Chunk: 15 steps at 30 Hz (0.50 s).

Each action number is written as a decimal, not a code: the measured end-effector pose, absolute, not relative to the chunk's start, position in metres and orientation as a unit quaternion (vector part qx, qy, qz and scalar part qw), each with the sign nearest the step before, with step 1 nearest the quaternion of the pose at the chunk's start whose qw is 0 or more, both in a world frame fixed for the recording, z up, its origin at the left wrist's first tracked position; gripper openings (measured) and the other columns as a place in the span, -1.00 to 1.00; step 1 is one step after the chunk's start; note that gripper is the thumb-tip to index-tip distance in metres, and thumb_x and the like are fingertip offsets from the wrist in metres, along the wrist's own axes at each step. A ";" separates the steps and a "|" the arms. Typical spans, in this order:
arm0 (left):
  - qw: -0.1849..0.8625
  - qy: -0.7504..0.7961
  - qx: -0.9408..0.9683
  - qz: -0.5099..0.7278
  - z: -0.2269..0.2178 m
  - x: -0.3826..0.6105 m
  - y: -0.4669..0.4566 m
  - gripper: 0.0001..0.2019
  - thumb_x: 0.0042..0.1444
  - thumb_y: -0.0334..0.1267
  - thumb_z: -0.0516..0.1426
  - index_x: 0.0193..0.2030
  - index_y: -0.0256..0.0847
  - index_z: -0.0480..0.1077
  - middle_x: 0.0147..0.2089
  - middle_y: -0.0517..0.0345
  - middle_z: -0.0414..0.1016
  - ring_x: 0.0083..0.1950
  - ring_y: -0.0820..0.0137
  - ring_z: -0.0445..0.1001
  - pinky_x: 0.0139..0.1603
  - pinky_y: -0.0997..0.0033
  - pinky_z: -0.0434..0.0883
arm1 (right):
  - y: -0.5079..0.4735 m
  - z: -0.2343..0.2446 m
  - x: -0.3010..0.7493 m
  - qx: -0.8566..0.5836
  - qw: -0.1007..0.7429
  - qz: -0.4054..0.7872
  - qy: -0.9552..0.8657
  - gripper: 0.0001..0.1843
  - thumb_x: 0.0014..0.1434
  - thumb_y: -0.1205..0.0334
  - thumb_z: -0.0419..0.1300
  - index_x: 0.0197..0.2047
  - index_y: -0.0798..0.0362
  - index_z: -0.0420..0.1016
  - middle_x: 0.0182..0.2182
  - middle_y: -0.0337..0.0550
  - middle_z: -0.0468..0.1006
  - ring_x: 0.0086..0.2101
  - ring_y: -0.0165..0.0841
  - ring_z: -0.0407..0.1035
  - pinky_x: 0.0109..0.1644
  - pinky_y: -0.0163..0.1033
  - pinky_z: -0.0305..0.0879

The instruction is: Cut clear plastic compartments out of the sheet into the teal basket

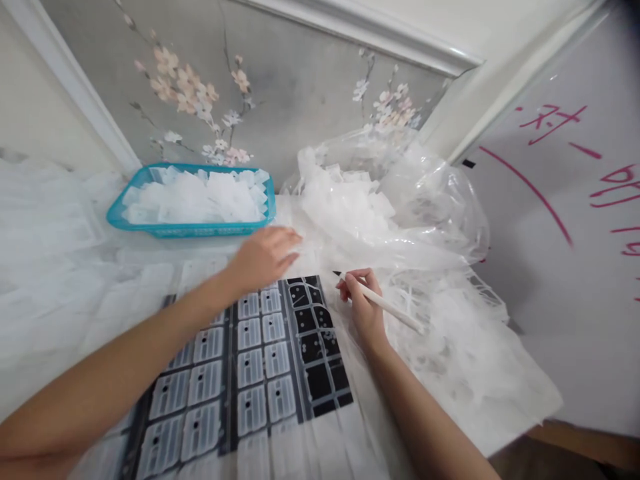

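My right hand [364,303] is closed around a slim white pen-shaped tool [393,309], whose dark tip points up and left. It is just right of a translucent plastic sheet [253,368] with rows of rectangular pieces, laid over a black backing. At the sheet's right side, several cells [320,380] show bare black, with thin strips left between them. My left hand [265,257] hovers over the sheet's far edge, fingers stretched to the right and slightly apart, with nothing visible in them. Past it is a blue basket [200,230] full of translucent white pieces [200,197].
A clear plastic bag [440,213] with white pieces stands behind my right hand. Crumpled white sheet scraps [450,347] lie to the right. More translucent sheets [45,280] are stacked at left. A framed flower panel [300,73] and a whiteboard [575,267] bound the work surface.
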<state>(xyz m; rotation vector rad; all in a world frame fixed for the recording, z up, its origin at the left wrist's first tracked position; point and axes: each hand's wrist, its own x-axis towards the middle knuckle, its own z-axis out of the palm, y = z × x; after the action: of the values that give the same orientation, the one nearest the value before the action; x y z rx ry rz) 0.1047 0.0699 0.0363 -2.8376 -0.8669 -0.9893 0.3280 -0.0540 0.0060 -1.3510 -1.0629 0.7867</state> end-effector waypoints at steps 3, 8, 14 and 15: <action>-0.036 -0.284 -0.935 -0.210 0.012 0.137 0.049 -0.62 0.28 -0.30 0.06 0.23 -0.25 0.32 0.22 -0.10 0.40 0.21 0.16 0.36 0.19 0.09 0.31 | -0.053 0.006 0.329 -0.568 0.586 0.358 -0.454 -0.79 0.25 0.08 0.15 -0.25 0.02 0.25 -0.43 -0.25 0.52 -0.50 -0.44 0.29 -0.38 -0.29 0.25; -0.118 -0.320 -0.924 -0.170 0.006 0.133 0.055 -0.63 0.25 -0.32 0.05 0.18 -0.16 0.39 0.22 -0.01 0.40 0.19 0.19 0.38 0.20 0.12 0.31 | -0.055 0.008 0.327 -0.558 0.586 0.385 -0.444 -0.81 0.22 0.11 0.19 -0.28 -0.01 0.27 -0.45 -0.25 0.56 -0.49 -0.42 0.35 -0.36 -0.29 0.29; -0.181 -0.250 -0.935 -0.175 0.020 0.124 0.054 -0.63 0.23 -0.34 0.04 0.15 -0.11 0.43 0.16 0.05 0.41 0.12 0.30 0.42 0.15 0.28 0.34 | -0.058 0.009 0.323 -0.556 0.582 0.397 -0.441 -0.77 0.18 0.12 0.24 -0.36 -0.02 0.24 -0.46 -0.22 0.59 -0.51 -0.40 0.37 -0.39 -0.27 0.31; -0.170 -0.251 -0.939 -0.164 0.020 0.125 0.053 -0.65 0.25 -0.29 0.05 0.15 -0.10 0.43 0.15 0.04 0.41 0.11 0.27 0.42 0.15 0.25 0.33 | -0.057 0.008 0.323 -0.559 0.581 0.394 -0.442 -0.77 0.18 0.12 0.24 -0.35 -0.02 0.25 -0.45 -0.21 0.60 -0.51 -0.40 0.37 -0.39 -0.26 0.31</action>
<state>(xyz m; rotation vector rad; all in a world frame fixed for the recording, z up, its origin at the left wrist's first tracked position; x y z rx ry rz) 0.1250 0.0533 0.0197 -3.3186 -0.8870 -0.5807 0.3229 -0.0572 0.0082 -1.3069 -1.0320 0.9201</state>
